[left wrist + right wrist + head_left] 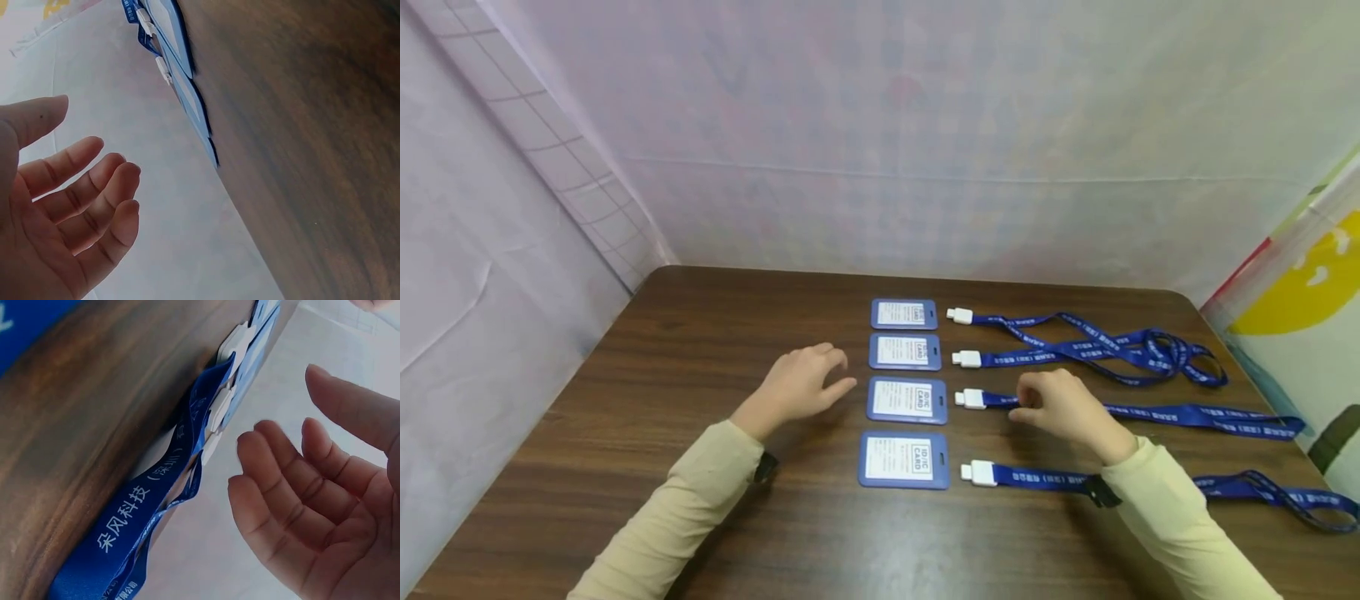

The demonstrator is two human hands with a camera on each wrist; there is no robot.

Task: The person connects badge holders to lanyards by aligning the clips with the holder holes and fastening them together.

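Several blue-framed ID card holders lie in a column mid-table; the nearest card holder [904,460] looks largest. To their right lie several blue lanyards with white plastic clips, each clip facing a holder's slotted end but apart from it. My left hand [801,379] hovers left of the column with relaxed fingers, holding nothing. Over the third lanyard [1195,417] from the back, just right of its white clip [973,399], hangs my right hand [1063,408]. Its fingers are loosely bent, and the right wrist view shows nothing between fingers and thumb [350,409].
The brown wooden table [625,400] ends at a pale cloth curtain [880,167] behind. The two rear lanyards [1157,350] overlap in loops at the right. The nearest lanyard [1037,477] passes under my right wrist, and its looped end reaches the right edge.
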